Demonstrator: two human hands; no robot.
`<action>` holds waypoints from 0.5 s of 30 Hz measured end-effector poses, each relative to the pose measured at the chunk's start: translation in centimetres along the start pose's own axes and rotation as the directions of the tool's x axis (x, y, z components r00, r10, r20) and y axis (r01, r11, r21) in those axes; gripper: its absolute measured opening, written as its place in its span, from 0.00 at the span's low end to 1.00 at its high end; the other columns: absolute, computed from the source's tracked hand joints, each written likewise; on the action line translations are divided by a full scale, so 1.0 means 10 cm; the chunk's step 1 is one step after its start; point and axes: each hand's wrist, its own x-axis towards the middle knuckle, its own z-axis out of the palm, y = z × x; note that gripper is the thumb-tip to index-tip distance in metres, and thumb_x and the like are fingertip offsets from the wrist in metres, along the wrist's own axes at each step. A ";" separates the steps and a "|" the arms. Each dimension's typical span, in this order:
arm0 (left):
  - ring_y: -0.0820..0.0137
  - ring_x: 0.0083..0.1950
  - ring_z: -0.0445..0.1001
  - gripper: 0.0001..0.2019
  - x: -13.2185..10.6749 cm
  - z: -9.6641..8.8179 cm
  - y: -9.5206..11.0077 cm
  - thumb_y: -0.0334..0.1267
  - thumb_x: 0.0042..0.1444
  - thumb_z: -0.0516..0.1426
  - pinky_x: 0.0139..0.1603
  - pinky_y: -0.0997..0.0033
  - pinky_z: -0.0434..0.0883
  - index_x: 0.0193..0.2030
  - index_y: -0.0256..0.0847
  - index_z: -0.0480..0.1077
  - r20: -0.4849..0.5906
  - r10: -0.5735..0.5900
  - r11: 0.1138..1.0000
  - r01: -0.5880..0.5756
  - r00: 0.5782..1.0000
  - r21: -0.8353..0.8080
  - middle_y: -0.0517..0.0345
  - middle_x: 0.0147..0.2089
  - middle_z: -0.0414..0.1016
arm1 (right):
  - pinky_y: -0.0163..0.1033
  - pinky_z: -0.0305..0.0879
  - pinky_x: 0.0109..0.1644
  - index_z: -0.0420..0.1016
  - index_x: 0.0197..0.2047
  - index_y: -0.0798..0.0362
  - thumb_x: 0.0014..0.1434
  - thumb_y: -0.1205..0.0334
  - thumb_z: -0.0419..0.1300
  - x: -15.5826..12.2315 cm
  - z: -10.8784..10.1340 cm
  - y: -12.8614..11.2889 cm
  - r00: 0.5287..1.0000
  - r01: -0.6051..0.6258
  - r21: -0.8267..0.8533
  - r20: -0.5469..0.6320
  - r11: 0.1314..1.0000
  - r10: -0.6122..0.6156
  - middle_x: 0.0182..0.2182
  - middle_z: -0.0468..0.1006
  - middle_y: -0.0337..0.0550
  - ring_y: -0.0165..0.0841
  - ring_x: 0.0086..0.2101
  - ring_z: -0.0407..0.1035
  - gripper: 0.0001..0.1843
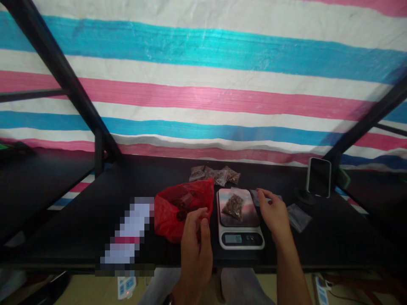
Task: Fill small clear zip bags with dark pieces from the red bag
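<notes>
Nearest the camera, above the grey trouser legs (241, 287), the left hand (195, 258) is raised and loosely curled, its fingers bent close against the edge of a crumpled red plastic bag (182, 209). Whether it is gripping anything cannot be told (the curled fingers hide the palm). The right hand (275, 214) is open, fingers lightly spread, their tips on a flat translucent plastic packet (263, 197) just beside a white digital kitchen scale (240, 220).

On the scale's glossy platform lies a small clear bag of dark brown dried pieces (233, 207), and the lit display (233, 238) is too small to read with confidence. Dark lumps (181, 207) sit inside the red bag, which lies directly left of the scale. To the right of the right hand lies a second flat translucent packet (299, 217).

Farther along the black table (63, 250), a cluster of small filled clear packets (214, 175) lies behind the scale, and a black smartphone (319, 178) stands upright on a round black stand (304, 195). Left of the red bag is a pixelated strip (129, 231), too blurred to identify. Black metal frame bars (60, 72) slant up across a pink, blue and white striped tarpaulin (203, 84).
</notes>
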 end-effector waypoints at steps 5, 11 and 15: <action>0.68 0.36 0.75 0.16 -0.02 -0.04 -0.04 0.48 0.75 0.52 0.44 0.68 0.76 0.47 0.43 0.78 0.034 0.077 0.997 -0.076 0.996 -0.034 0.56 0.38 0.77 | 0.50 0.71 0.43 0.89 0.41 0.56 0.57 0.40 0.59 0.00 -0.02 0.02 0.997 -0.072 0.022 0.025 0.997 0.071 0.37 0.88 0.57 0.47 0.36 0.77 0.29; 0.71 0.31 0.71 0.15 0.00 -0.13 -0.11 0.46 0.75 0.52 0.36 0.73 0.72 0.46 0.42 0.78 0.015 0.130 0.992 -0.130 0.991 -0.003 0.58 0.35 0.75 | 0.48 0.71 0.43 0.89 0.42 0.57 0.59 0.39 0.57 -0.01 0.05 -0.03 0.996 -0.062 0.042 0.064 0.997 0.059 0.41 0.88 0.58 0.46 0.37 0.78 0.30; 0.73 0.28 0.69 0.14 0.02 -0.19 -0.13 0.44 0.75 0.53 0.32 0.74 0.70 0.46 0.43 0.78 0.005 0.165 0.986 -0.165 0.986 0.037 0.60 0.33 0.75 | 0.49 0.70 0.46 0.89 0.40 0.56 0.59 0.39 0.57 -0.01 0.12 -0.03 0.995 -0.025 0.012 0.093 1.000 0.024 0.39 0.88 0.57 0.47 0.38 0.77 0.29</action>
